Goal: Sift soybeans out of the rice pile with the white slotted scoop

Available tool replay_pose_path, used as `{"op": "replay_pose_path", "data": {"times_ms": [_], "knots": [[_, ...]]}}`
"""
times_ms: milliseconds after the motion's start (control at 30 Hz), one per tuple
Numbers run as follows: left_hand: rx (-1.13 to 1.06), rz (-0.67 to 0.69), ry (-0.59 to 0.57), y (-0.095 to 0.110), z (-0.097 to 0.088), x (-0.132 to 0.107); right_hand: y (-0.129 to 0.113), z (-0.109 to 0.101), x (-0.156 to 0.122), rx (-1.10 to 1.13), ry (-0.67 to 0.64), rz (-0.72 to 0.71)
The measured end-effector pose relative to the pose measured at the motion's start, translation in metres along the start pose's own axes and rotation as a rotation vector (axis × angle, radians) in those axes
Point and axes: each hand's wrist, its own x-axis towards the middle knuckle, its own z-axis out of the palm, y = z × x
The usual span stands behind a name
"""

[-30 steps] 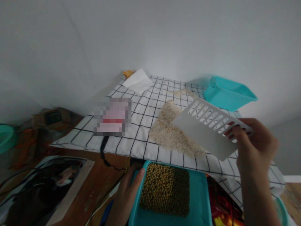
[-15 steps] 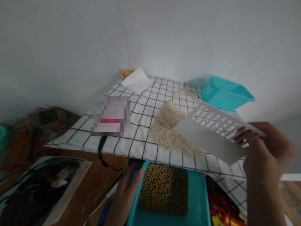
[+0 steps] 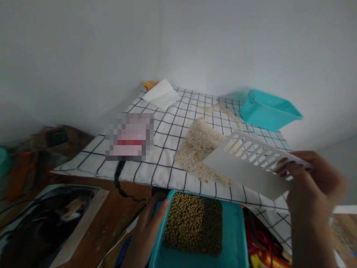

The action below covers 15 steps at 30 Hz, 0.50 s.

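Left hand (image 3: 147, 230) touching left rim of teal tray (image 3: 232, 234), thumb along it, finger closure cannot be told, right hand (image 3: 312, 182) clamped on slotted white panel (image 3: 245, 172), beyond tray and rightward, grain pile (image 3: 195, 149) beyond tray.

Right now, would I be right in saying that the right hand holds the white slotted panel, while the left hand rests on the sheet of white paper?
Not quite: the left hand is at the left side of the near turquoise tray, not on the sheet of white paper, as the head view shows. The right hand does hold the white slotted panel.
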Motion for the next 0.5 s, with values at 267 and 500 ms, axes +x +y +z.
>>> {"op": "replay_pose_path", "data": {"times_ms": [267,500], "knots": [[0.005,-0.009,0.024,-0.006,0.0,-0.001,0.0,-0.004,0.005,-0.071,0.163,0.015],[-0.005,-0.006,0.032,-0.011,0.0,0.004,0.003,-0.009,0.003,-0.076,0.138,-0.002]]}}
